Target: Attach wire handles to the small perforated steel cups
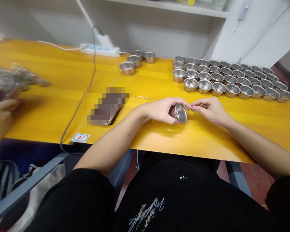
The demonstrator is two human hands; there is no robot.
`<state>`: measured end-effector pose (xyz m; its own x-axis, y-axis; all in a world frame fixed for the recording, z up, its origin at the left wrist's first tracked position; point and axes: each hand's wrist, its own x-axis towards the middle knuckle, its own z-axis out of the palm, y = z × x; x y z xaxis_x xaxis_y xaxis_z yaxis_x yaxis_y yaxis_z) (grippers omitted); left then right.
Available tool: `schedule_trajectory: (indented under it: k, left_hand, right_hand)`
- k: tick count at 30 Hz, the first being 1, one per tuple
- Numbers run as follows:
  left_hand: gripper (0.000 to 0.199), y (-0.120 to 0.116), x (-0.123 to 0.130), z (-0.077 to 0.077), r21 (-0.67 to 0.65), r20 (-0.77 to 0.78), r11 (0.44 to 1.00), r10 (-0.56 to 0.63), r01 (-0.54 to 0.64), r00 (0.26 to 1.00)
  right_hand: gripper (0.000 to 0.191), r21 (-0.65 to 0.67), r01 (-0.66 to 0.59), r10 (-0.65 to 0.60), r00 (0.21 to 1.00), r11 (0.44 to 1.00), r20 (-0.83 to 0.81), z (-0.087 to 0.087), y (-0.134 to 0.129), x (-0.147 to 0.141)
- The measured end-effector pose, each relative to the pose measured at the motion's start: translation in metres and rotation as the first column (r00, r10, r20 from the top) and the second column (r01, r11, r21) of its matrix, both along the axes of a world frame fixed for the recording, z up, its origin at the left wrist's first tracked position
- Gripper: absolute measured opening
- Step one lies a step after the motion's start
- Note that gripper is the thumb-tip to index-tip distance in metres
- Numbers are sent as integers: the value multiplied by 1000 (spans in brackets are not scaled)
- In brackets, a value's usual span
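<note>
The fingers of my left hand [160,110] were closed around a small steel strainer cup [180,113], which sat tilted on its side, while the fingertips [193,103] of my right hand [211,111] pinched a thin wire [194,114] just beside its rim. To the left of the cup, wire loops [141,99] lay on the yellow table [183,138], and rows of matching cups [228,80] stood ahead of it. Well left of the cup, another person's blurred hand [2,109] held something I couldn't make out.
</note>
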<state>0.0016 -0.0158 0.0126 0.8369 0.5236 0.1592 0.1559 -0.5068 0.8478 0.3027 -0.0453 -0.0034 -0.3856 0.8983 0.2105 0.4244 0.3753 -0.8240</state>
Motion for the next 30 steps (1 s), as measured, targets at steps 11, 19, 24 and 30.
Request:
schedule_trajectory:
  k: [11, 19, 24, 30]
  left_hand:
    - [118, 1, 2, -9, 203, 86, 978, 38, -55, 996]
    - [134, 10, 4, -26, 133, 136, 985, 95, -113, 986]
    - [130, 8, 7, -24, 104, 141, 990, 78, -93, 987]
    - [127, 7, 8, -22, 113, 145, 991, 55, -71, 988]
  right_hand:
    - [55, -425, -61, -89, 942, 903, -324, 0, 10, 7]
    - [57, -312, -185, -33, 813, 932, -582, -3, 1, -6]
    - [57, -234, -213, 63, 853, 949, -517, -15, -5, -13]
    - [58, -197, -232, 116, 876, 953, -468, -25, 1, -11]
